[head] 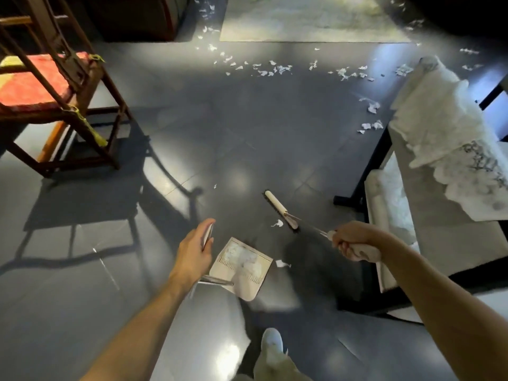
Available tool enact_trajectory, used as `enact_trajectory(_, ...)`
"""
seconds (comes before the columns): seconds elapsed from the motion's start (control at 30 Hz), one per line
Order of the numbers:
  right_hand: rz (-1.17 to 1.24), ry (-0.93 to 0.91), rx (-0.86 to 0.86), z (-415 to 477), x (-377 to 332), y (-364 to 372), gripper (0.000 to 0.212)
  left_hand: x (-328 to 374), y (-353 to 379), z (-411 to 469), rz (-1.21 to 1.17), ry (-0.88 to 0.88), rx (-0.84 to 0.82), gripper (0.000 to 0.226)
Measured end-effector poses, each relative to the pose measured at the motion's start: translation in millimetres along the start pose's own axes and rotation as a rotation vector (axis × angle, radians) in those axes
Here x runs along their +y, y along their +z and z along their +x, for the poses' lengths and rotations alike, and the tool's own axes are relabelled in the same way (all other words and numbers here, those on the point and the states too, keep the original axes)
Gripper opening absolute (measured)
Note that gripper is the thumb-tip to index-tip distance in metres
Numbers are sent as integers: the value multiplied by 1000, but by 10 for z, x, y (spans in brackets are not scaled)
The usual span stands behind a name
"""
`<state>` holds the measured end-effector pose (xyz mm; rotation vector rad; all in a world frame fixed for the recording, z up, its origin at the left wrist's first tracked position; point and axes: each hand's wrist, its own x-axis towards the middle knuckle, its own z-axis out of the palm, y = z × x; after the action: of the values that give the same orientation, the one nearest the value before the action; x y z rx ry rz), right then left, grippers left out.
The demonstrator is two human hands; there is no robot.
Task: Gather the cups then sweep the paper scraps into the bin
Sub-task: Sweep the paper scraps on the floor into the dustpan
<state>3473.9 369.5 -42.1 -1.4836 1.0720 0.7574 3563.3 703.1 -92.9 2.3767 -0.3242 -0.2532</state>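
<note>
My left hand [193,250] grips the upright handle of a white dustpan [242,269] that rests on the dark floor and holds some paper scraps. My right hand [354,243] grips the handle of a broom; its cream head [279,209] lies on the floor just right of the pan. Two small scraps [277,223] lie between the broom head and the pan's mouth. A long band of torn paper scraps [275,69] is strewn across the floor far ahead, with more scraps [371,125] by the table at right. No cups or bin are in view.
A wooden chair with a red cushion [41,86] stands at the left. A black-framed table with white cloth [445,149] is at the right. A pale rug [310,20] lies at the far end. My shoe [272,340] is at the bottom centre.
</note>
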Motion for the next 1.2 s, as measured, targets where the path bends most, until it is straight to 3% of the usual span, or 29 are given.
enact_trajectory(0.23,-279,48,87,548,-407,-9,10,40,-5,771,54,119,-184,42)
enact_trajectory(0.47,-587,25,190,546,-310,472,20,-155,-271,1061,128,216,-349,46)
enact_trajectory(0.53,-519,28,176,497,-220,646,10,-235,-305,1062,135,243,-369,43)
enact_trajectory(0.63,-338,34,201,318,-36,945,25,-378,-349,1051,126,294,-428,42)
enact_trajectory(0.73,-160,74,155,94,222,1282,26,-486,-415,1048,76,310,-454,50)
enact_trajectory(0.83,-53,185,47,-176,378,1708,12,-519,-436,1125,87,265,-376,56)
enact_trajectory(0.9,15,229,-17,-337,403,2012,29,-506,-416,1145,129,296,-337,32)
enact_trajectory(0.97,54,234,-77,-512,338,2272,28,-469,-405,1122,130,330,-320,14)
enact_trajectory(1.07,139,259,-124,-730,229,2443,40,-478,-406,1097,131,356,-285,17)
enact_trajectory(1.2,150,261,-60,-951,17,2367,35,-542,-512,1135,101,321,-248,17)
